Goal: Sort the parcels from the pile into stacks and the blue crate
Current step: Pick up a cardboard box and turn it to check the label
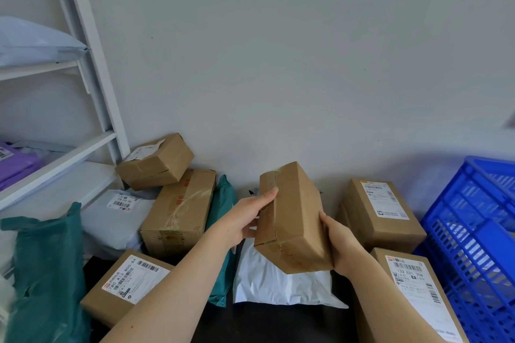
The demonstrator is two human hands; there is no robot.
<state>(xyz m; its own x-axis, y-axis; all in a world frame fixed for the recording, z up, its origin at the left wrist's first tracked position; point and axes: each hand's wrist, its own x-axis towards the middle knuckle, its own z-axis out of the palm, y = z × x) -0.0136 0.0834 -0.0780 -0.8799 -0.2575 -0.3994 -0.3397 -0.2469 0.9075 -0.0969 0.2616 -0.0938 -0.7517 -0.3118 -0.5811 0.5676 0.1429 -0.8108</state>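
Note:
I hold a brown taped cardboard box (295,220) in the air between both hands, tilted with its long side pointing away. My left hand (245,217) grips its left side with the thumb on top. My right hand (341,245) grips its right side near the lower end. Below it lies a white poly mailer (273,284). The blue crate (473,234) stands at the right edge. Two labelled brown boxes (381,211) (409,295) sit between the held box and the crate.
The pile on the left has several brown boxes (178,211), green poly bags (47,273) and a grey mailer (117,217). A white shelf rack (92,69) with soft parcels stands at far left. A plain wall is behind.

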